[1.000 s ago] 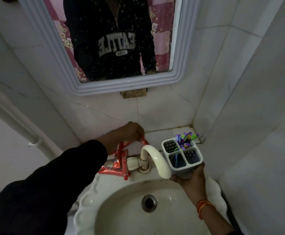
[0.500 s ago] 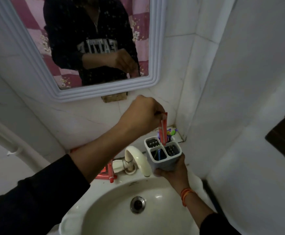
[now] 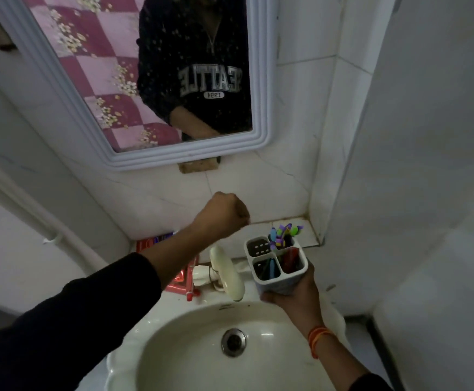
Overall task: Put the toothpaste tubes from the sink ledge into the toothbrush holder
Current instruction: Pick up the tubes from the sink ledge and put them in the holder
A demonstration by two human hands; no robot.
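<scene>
My right hand (image 3: 292, 294) grips the grey four-compartment toothbrush holder (image 3: 276, 263) from below, over the sink's right rim. A red toothpaste tube (image 3: 291, 259) stands in its right compartment, colourful toothbrushes (image 3: 283, 232) fill the back one, and a blue item sits in the front one. My left hand (image 3: 224, 211) hovers above the ledge, left of the holder, fingers curled into a fist with nothing visible in it. More red toothpaste tubes (image 3: 181, 280) lie on the sink ledge under my left forearm, partly hidden by it.
A cream tap (image 3: 227, 273) arches over the white basin (image 3: 190, 359) with its drain (image 3: 233, 342). A mirror (image 3: 145, 80) hangs on the tiled wall above. A wall corner closes in on the right; a white pipe (image 3: 32, 210) runs down the left.
My left hand lifted a red tube from the ledge, lowered it into the holder's right compartment, let go and pulled back to the left as a fist. The holder stayed in my right hand.
</scene>
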